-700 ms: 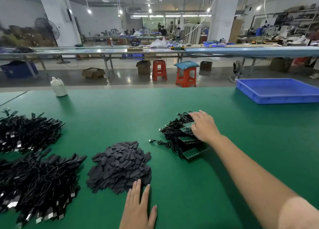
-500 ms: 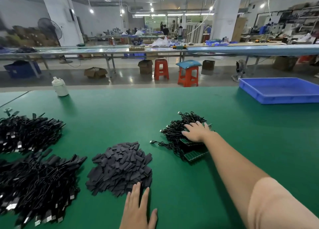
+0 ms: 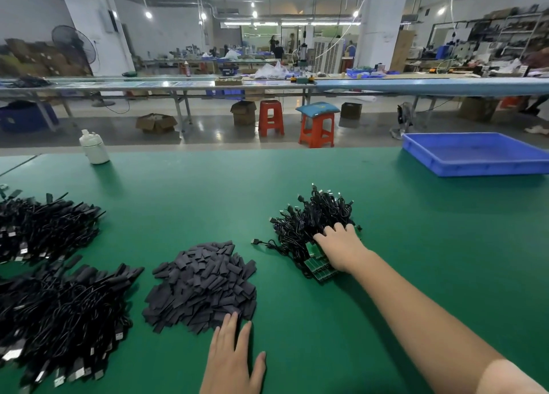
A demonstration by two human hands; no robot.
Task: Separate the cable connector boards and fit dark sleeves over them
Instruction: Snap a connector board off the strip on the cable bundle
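Right hand [image 3: 341,249] is reached out onto the bundle of unprocessed cables [image 3: 315,221], palm down on the green connector boards [image 3: 319,267] at its near edge, fingertips [image 3: 328,230] dug into the black wires. Fingers look bent over the pile, but can't tell whether they actually have hold of a board or a cable or are just pressing on it; nothing is lifted clear of the table

Left hand [image 3: 233,361] lies flat, fingers straight, holding nothing, on the green table [image 3: 386,274], fingertips touching the near edge of the heap of dark sleeves [image 3: 202,283]

Progress, judged from the layout: boards in the bundle look joined in strips, so separation for this batch hasn't started. No sleeve is picked. Two big piles of black cables at far left [image 3: 44,227] and near left [image 3: 59,313] look like finished, sleeved pieces, but too small and dark to confirm. If so, most of the stock is done and this bundle is what's left

Blue tray [image 3: 475,167] at far right, contents not visible from here. White bottle [image 3: 94,148] at the far table edge, not involved

Next up, I'd guess: pull a strip out, snap a board off, then sleeve from the centre heap
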